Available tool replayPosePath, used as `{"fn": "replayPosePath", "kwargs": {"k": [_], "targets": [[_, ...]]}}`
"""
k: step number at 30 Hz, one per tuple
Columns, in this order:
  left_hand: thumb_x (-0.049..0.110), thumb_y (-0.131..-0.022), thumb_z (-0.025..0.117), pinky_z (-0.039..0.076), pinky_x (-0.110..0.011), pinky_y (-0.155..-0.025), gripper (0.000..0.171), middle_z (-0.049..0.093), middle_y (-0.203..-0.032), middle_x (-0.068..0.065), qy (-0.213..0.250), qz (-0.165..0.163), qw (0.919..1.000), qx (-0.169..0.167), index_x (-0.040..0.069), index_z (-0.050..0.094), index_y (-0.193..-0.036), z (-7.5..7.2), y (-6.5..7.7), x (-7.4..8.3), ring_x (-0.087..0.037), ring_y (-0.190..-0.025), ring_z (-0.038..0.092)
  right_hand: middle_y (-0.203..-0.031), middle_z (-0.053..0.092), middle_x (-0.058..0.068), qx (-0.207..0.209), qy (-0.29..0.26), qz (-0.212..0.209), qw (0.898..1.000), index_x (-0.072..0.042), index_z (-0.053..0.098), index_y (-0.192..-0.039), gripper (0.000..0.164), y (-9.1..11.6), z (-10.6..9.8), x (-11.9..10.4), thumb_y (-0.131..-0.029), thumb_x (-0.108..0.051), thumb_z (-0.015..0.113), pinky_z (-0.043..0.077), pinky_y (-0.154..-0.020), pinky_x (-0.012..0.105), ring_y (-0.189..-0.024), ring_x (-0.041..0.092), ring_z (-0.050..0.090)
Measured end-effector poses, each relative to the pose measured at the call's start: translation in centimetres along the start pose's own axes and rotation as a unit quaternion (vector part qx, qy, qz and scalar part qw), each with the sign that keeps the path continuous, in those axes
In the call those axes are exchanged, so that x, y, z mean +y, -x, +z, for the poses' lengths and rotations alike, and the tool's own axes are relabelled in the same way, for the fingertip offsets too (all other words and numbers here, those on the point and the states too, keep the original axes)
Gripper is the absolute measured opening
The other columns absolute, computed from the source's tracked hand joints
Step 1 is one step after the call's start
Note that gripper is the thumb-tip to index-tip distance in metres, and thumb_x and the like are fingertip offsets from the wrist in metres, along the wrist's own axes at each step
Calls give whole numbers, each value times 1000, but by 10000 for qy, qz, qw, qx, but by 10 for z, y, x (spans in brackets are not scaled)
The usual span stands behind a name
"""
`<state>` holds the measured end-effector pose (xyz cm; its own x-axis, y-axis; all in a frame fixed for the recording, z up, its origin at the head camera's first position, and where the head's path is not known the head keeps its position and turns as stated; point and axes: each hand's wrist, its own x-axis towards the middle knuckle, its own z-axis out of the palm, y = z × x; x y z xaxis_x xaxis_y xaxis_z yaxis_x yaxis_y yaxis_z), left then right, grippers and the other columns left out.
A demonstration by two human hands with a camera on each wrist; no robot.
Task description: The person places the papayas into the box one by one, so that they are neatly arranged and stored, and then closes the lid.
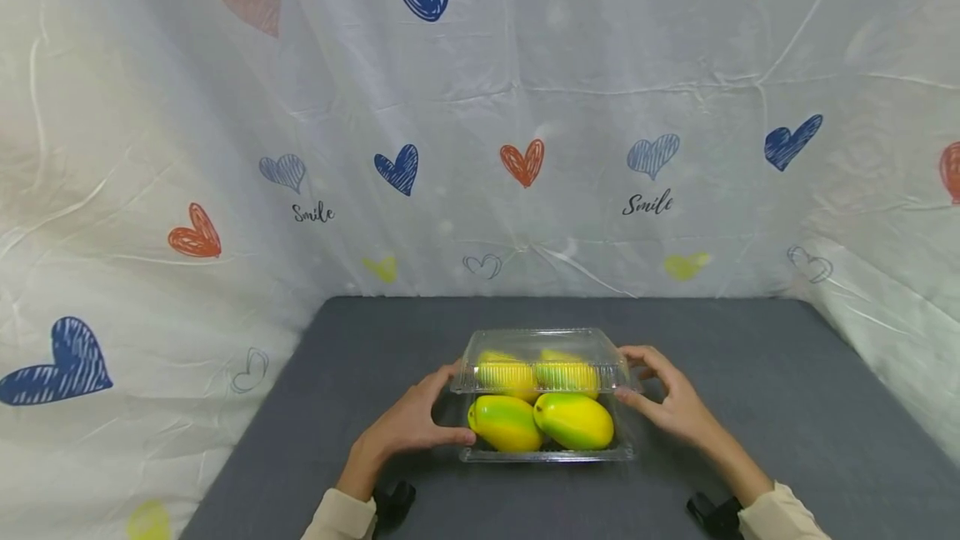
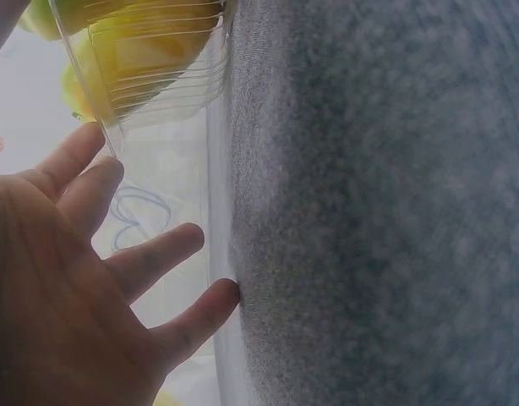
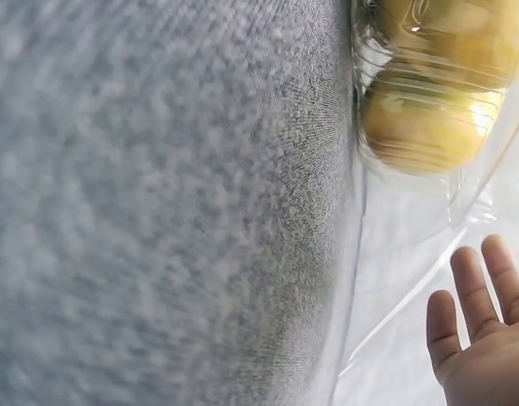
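Observation:
A clear plastic clamshell box (image 1: 547, 457) holds several yellow-green mangoes (image 1: 576, 422). Its ribbed lid (image 1: 540, 342) is tilted over the rear fruit, while the front mangoes show uncovered. My left hand (image 1: 408, 415) is at the box's left side, fingertips by the lid's edge and thumb near the front left mango. In the left wrist view that hand (image 2: 73, 262) has spread, fairly straight fingers, two of them at the plastic rim. On the right, my right hand (image 1: 678, 402) has thumb and fingertips at the lid's right edge; three straight fingers (image 3: 469, 292) show in the right wrist view.
The box rests on a dark grey cloth-covered table (image 1: 390, 332). Behind and beside it hangs a white curtain (image 1: 465, 65) printed with hearts. A black band (image 1: 395, 505) is at the left wrist, another (image 1: 712, 515) at the right.

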<state>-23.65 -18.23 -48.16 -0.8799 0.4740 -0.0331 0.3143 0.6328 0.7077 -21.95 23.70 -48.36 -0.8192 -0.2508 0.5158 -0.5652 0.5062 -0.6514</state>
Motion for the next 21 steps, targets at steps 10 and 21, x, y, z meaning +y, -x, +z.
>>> {"fn": "replayPosePath", "kwargs": {"k": [10, 21], "targets": [[58, -82, 79, 31, -69, -116, 87, 18, -169, 18, -19, 230, 9997, -15, 44, 32, -154, 0, 0, 0, -30, -155, 28, -128, 64, 4, -649, -516, 90, 9965, -14, 59, -137, 43, 6, -6, 4, -96, -7, 68, 54, -86, 37, -112, 6, 60], [55, -84, 78, 28, -73, -115, 85, 17, -169, 20, 90, 313, 9995, -34, 43, 32, -154, 0, 0, 1, -31, -156, 27, -133, 62, -6, -1221, -1056, 476, 9857, -10, 58, -139, 36, 7, -11, 9, -103, -9, 58, 54, -88, 28, -113, -2, 58]]}}
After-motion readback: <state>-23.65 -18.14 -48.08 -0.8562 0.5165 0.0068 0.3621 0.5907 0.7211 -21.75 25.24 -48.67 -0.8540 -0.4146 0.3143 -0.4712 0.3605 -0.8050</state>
